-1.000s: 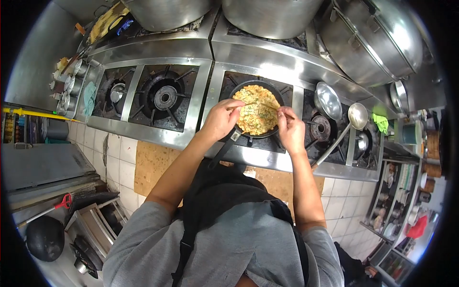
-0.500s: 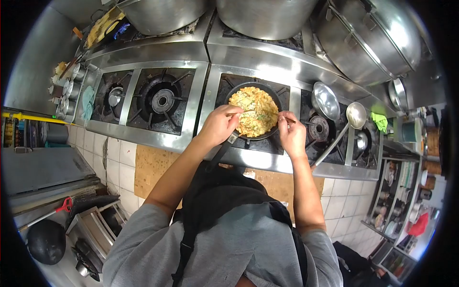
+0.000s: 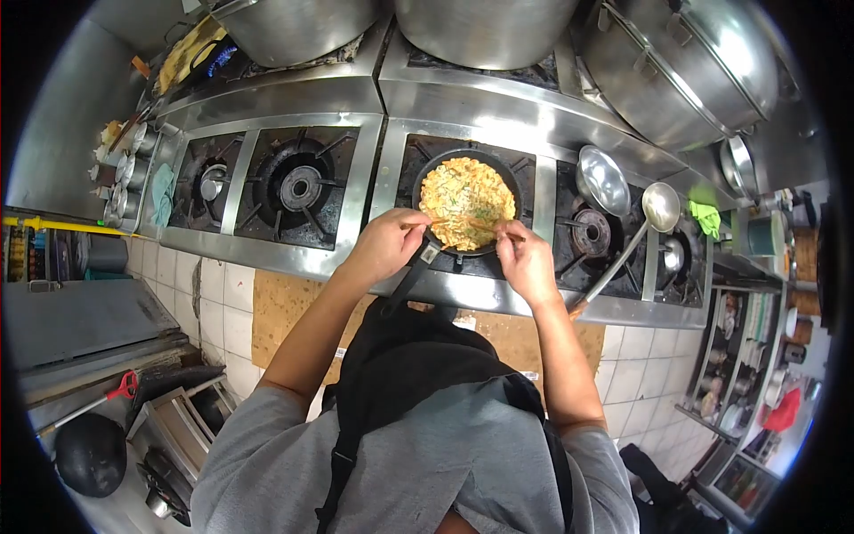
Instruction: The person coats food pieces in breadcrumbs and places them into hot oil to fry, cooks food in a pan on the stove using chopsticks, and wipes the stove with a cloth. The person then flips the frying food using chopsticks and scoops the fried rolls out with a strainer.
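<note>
From my head view, I count two hands, each pinching a thin, wooden-looking stick: the left hand [image 3: 389, 245] at the near left edge of one round black pan [image 3: 423, 184], the right hand [image 3: 527, 263] at its near right. The pan sits on the steel stove [image 3: 363, 169] and contains one lumpy, golden, green-flecked pancake [image 3: 464, 194]. To the right lie two shiny metal ladles [image 3: 603, 181] [image 3: 661, 207]; behind stand at least three large steel pots [image 3: 485, 34].
</note>
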A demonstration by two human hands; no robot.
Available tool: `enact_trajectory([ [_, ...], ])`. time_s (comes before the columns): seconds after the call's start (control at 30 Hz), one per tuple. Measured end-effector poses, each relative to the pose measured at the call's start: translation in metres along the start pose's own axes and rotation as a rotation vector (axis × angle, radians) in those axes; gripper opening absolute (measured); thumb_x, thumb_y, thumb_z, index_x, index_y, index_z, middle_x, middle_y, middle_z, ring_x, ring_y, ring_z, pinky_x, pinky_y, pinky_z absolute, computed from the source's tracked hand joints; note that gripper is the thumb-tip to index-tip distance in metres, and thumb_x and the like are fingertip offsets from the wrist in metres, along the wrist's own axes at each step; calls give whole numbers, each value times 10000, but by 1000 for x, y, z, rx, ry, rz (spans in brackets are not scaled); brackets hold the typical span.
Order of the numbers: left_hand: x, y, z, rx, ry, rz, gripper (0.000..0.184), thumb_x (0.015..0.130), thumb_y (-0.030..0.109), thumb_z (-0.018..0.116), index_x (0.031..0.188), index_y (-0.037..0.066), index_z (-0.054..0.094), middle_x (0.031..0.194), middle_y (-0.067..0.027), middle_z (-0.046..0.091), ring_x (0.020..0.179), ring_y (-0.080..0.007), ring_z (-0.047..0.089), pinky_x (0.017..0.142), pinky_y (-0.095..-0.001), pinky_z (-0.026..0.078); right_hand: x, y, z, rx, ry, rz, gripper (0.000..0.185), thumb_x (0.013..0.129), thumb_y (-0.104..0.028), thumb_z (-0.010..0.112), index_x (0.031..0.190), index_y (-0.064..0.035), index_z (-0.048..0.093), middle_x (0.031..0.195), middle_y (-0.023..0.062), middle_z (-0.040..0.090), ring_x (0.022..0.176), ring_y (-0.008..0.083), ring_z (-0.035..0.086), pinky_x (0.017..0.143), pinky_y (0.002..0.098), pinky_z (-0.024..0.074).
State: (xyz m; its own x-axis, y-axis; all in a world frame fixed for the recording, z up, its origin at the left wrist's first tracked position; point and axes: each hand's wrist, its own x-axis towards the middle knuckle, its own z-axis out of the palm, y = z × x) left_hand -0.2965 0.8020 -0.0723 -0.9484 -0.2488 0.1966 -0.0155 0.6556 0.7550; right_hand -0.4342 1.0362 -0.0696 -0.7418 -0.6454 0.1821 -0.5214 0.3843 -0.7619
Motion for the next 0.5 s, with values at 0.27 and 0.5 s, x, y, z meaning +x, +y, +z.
enact_trajectory([
  [0.27, -8, 8, 13, -13, 5, 10, 156, 930, 64, 619, 1055, 22, 704, 1039, -160, 714, 964, -349, 672, 857, -408, 538, -2, 1, -8, -190, -9, -29, 143, 951, -69, 612, 1043, 9, 690, 958, 177, 736, 855, 257, 748, 759, 317, 561],
  [0.5, 44, 4, 27, -44, 131, 54, 165, 954, 80, 598, 1076, 37, 702, 1024, -149, 706, 922, -336, 674, 821, -384, 539, 34, 7, -5, -21, 166, -6, 132, 948, -142, 617, 1003, -39, 678, 886, 208, 704, 828, 393, 694, 738, 440, 550],
])
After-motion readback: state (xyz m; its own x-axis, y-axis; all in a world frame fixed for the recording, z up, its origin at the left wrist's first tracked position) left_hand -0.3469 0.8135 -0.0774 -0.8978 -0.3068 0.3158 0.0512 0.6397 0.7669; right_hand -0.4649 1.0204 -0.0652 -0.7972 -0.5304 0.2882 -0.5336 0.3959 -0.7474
